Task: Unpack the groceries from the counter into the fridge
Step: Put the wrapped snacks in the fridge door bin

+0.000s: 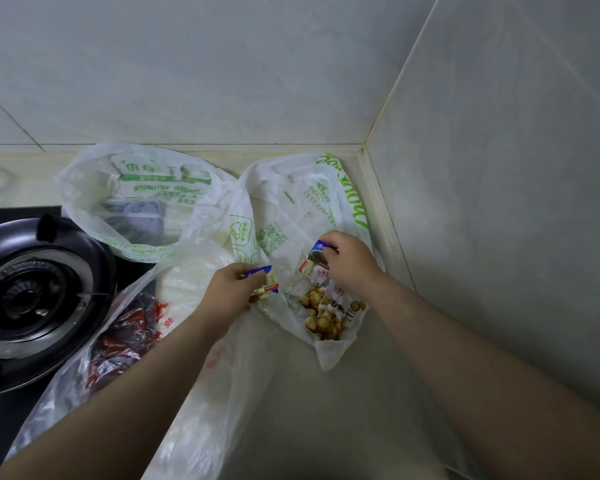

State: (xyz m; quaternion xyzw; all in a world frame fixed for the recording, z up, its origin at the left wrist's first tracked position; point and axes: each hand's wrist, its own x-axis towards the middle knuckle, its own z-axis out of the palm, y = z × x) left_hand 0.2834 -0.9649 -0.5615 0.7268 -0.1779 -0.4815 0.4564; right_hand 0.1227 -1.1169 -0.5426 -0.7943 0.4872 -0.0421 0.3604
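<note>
As fingers [240, 269] [330, 242] pinch them, both packets [269, 283] [314, 259] jut inward

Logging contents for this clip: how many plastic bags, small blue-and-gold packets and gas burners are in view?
Green-printed plastic bags: 2
Red-printed plastic bag: 1
Blue-and-gold packets: 2, one in the grip of the left hand, one in the grip of the right hand
Gas burner: 1
Total: 6
</note>
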